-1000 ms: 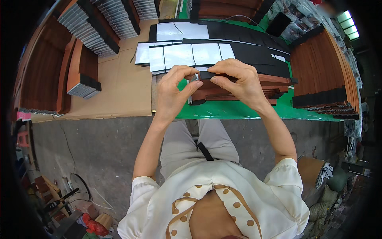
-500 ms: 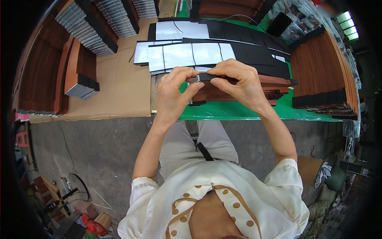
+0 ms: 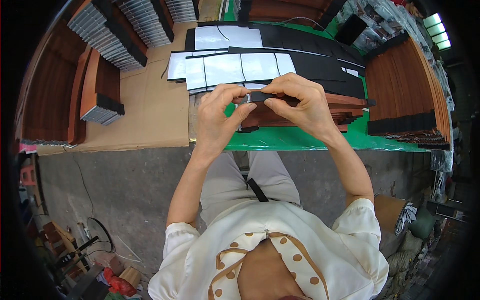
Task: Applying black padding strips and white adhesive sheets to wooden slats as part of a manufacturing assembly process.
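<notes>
At the front of the table, my left hand (image 3: 216,115) and my right hand (image 3: 304,104) meet at the end of a reddish-brown wooden slat. A black strip (image 3: 258,96) covers that end, and a small silvery edge shows beside my left fingers. The left thumb and fingers pinch at the silvery tip. Just to its right, the right thumb and fingers press the black strip from above and below. My fingers hide part of the slat. Below and behind my hands lies a pile of similar slats (image 3: 267,119).
Behind my hands lie white-faced sheets (image 3: 222,67) and black strips (image 3: 320,72). Black-ended slat stacks stand at right (image 3: 402,90) and left (image 3: 102,87). Brown cardboard (image 3: 155,110) covers the left of the table, green sheeting (image 3: 300,138) the right. Clear plastic wrap hangs at the right edge.
Almost nothing differs. My hands keep the same pinch on the slat end, with only a slight shift of the fingers.
</notes>
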A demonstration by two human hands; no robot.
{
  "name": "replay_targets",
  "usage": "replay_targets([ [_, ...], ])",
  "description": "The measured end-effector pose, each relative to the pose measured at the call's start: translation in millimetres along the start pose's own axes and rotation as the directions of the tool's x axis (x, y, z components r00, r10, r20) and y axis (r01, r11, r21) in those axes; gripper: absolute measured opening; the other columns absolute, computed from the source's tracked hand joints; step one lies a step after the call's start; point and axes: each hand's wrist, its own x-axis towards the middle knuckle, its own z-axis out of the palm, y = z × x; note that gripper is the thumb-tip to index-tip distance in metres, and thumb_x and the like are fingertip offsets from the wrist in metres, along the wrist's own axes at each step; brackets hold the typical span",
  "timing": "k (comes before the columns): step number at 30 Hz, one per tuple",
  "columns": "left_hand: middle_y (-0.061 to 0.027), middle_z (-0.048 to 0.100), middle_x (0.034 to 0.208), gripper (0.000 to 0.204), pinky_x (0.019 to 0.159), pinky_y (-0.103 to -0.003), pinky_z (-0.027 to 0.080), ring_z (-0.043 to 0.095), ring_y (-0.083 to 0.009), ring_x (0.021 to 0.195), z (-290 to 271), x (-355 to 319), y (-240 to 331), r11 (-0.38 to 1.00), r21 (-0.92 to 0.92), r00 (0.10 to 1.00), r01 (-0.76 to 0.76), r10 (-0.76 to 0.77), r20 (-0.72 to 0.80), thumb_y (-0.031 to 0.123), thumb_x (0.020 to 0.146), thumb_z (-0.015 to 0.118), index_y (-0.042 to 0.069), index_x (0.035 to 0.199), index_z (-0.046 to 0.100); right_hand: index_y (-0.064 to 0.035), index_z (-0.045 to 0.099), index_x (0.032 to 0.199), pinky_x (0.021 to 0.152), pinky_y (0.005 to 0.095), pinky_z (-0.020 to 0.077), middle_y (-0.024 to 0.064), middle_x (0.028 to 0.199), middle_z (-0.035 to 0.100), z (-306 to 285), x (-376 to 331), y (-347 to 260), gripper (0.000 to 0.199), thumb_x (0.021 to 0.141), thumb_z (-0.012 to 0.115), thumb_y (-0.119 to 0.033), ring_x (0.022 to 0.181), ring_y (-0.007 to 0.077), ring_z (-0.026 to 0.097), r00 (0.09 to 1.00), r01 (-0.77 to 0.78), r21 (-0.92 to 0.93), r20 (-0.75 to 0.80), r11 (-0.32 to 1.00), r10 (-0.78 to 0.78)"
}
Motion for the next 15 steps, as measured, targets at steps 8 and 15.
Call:
replay_targets([
  [8,-0.0019,0.063,0.088,0.024,0.074,-0.029,0.037,0.059,-0.0138,0.073,-1.1,-0.1,0.2,1.000,0.026,1.000,-0.016,0.016,0.005,0.014,0.071,0.075,0.006,0.091,0.064,-0.0022,0.068,0.092,0.058,0.0253,0.0489,0.0068,0.084,0.064,0.8,0.5,0.9,0.020,0.072,0.068,-0.002,0.067,0.0146,0.061,1.000,0.010,-0.015,-0.004,1.000,-0.010],
  [15,-0.0019,0.062,0.088,0.025,0.073,-0.029,0.037,0.059,-0.0141,0.073,0.4,0.2,2.8,0.999,0.028,1.000,-0.022,0.022,0.006,0.012,0.070,0.075,0.008,0.093,0.064,-0.0025,0.068,0.092,0.059,0.0256,0.0499,0.0073,0.083,0.064,1.7,0.7,2.2,0.020,0.072,0.068,-0.003,0.070,0.0160,0.063,0.999,0.034,-0.047,-0.009,0.998,-0.035],
])
